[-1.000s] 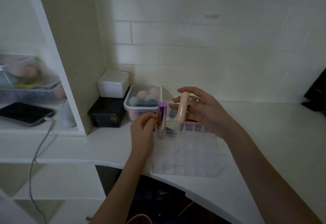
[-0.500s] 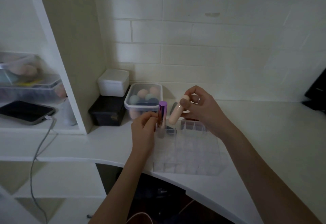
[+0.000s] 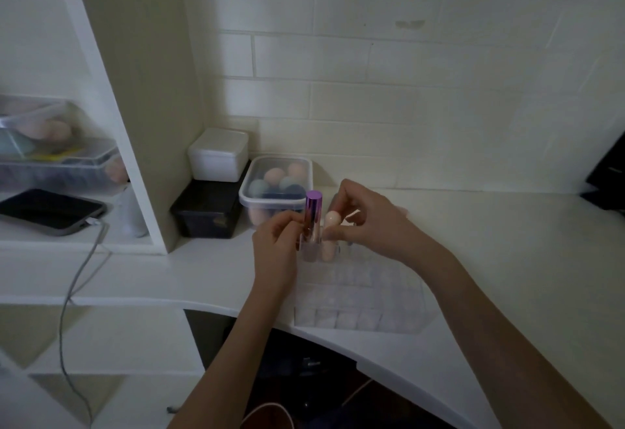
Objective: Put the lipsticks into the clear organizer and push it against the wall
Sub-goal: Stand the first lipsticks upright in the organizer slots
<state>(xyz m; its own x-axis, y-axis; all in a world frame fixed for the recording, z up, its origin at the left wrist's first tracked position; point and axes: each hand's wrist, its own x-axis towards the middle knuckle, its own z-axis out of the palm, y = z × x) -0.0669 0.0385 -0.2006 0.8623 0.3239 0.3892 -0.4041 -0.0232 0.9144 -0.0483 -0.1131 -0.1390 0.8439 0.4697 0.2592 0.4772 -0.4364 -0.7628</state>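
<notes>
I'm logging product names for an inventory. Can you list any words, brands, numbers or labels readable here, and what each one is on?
No text can be read in this view.
Purple lipstick in the left hand: no lettering visible.
Peach lipstick in the right hand: plain, no lettering visible.
Clear organizer: no label.
White box, black box, sponge tub: no readable marks; the picture is dim.
Phone: screen dark.
</notes>
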